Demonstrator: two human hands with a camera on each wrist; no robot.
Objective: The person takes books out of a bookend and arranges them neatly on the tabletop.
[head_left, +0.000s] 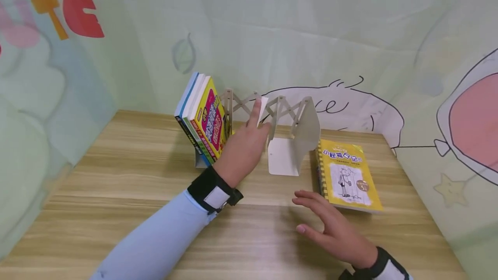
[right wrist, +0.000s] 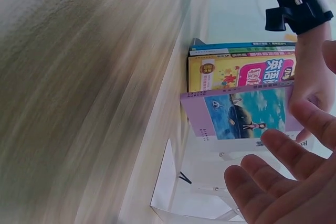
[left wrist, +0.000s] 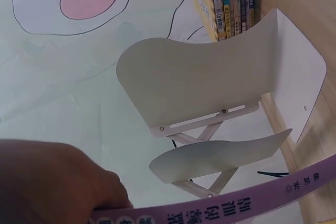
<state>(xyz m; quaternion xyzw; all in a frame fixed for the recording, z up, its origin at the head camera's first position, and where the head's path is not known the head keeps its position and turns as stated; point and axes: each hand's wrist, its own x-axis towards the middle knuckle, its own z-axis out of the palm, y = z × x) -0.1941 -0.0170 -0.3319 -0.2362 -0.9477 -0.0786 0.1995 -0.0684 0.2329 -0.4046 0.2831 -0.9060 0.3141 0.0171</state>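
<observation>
My left hand (head_left: pixel 247 146) grips a purple paperback book (right wrist: pixel 199 116) by its upper part. In the head view the hand hides most of that book, while the left wrist view shows its purple spine (left wrist: pixel 220 209). The book stands within an expandable white bookend rack (head_left: pixel 307 126), right of several upright books (head_left: pixel 208 120) that lean to the left. My right hand (head_left: pixel 334 230) is over the table with its fingers spread and relaxed, holding nothing. Close to it lies a yellow comic-style book (head_left: pixel 350 176), on top of a stack whose spines (left wrist: pixel 231 3) show in the left wrist view.
A wooden table (head_left: pixel 136 211) carries everything. Behind it hangs a pale printed cloth backdrop (head_left: pixel 241 33) with cartoon drawings. The rack's right end plate (left wrist: pixel 199 77) stands upright near the yellow book, with a flat base plate (head_left: pixel 284 157) on the table.
</observation>
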